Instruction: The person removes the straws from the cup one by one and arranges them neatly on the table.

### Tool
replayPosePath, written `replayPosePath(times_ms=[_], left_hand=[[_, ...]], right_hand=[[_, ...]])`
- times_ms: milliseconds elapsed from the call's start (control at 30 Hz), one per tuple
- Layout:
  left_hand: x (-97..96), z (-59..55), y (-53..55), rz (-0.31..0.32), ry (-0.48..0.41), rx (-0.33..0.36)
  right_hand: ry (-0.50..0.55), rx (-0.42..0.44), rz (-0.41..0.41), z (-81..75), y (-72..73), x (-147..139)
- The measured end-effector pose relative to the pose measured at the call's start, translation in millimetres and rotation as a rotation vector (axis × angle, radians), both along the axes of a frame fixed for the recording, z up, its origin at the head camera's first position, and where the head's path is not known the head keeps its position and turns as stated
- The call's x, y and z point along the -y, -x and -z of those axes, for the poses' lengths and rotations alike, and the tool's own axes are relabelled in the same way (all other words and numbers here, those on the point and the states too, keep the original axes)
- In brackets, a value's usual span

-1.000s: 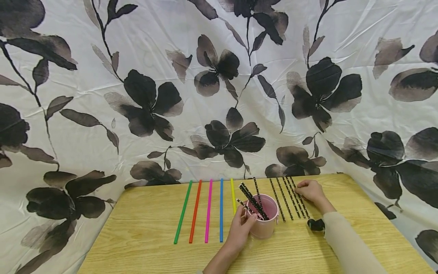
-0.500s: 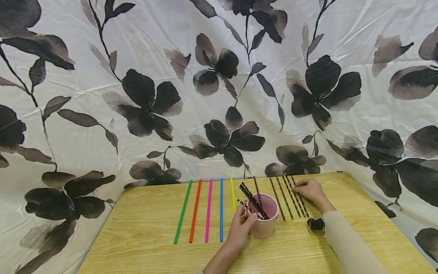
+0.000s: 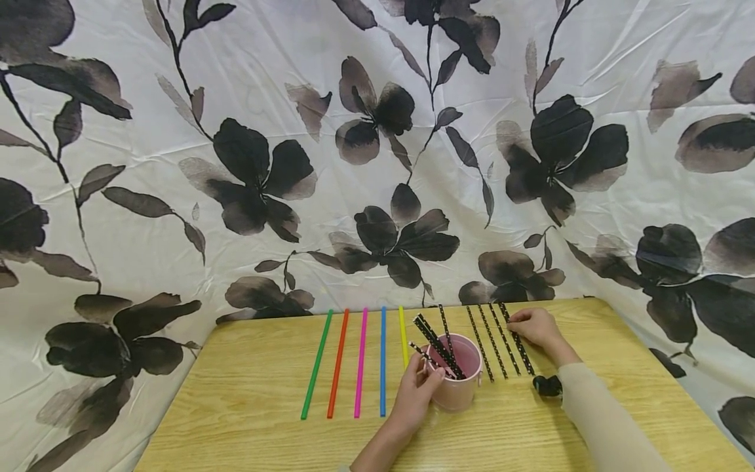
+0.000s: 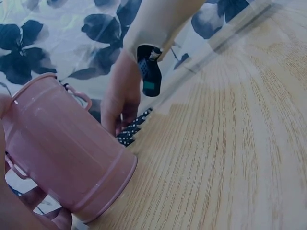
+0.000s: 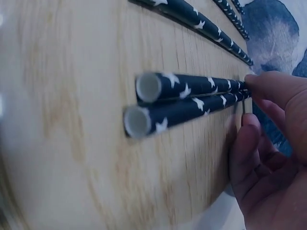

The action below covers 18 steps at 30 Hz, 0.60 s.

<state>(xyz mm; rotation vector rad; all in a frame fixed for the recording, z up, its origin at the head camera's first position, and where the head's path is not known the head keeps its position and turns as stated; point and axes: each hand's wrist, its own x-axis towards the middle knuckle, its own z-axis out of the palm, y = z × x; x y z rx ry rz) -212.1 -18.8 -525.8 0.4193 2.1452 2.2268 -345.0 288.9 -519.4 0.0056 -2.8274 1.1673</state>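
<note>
My left hand grips a small pink pail, its thumb at the rim. Several black straws with white stars lean inside the pail. In the left wrist view the pail shows a small side handle. To its right, my right hand pinches at the far part of the rightmost black straw. The right wrist view has two straws lying side by side, with a finger and thumb of the right hand at their far ends. Fingertip contact is partly hidden.
A few more black straws lie in a row between the pail and right hand. Green, red, pink, blue and yellow straws lie to the left. Floral cloth hangs behind the wooden table.
The rightmost black straw has shifted slightly left under my right hand and now lies against its neighbour. The left hand and pail stay in place.
</note>
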Motion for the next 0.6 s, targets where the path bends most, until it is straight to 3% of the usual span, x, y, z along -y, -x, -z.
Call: replayPosePath(times_ms=[600], left_hand=[[0.7, -0.3, 0.2, 0.011, -0.010, -0.002]], right_hand=[[0.013, -0.004, -0.046, 2.3, 3.0, -6.4]])
